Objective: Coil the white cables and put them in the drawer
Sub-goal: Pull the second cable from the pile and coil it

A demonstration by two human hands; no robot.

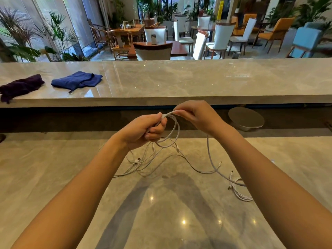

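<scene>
- My left hand (143, 129) is held above the table (53, 168). Its fingers (154, 131) are curled tight round a white cable (177, 130).
- A round loop of that cable hangs below and beside the fist, clear of the table top.
- My right hand (194, 115) is just beside the left. It pinches the same cable at the top of the loop between thumb and fingers (181, 112), and the remaining fingers are folded in.
- From under my right wrist the cable drops to the table, then runs behind my right forearm.
- Loose cables (143, 164) lie tangled on the table directly below both hands, with several plugs showing.
- A wound bundle of cable (240, 191) lies on the table to the right, partly hidden by my right forearm.
- On the upper table (179, 81) beyond, at the left, lie a folded blue cloth (77, 80) and a crumpled dark purple cloth (19, 87), near each other but not touching.
- A round metal dish (246, 119) sits under the upper table's edge, right of my right hand. I cannot tell what kind of dish it is.
- Chairs (221, 38) and potted plants (59, 35) stand in the room behind.
</scene>
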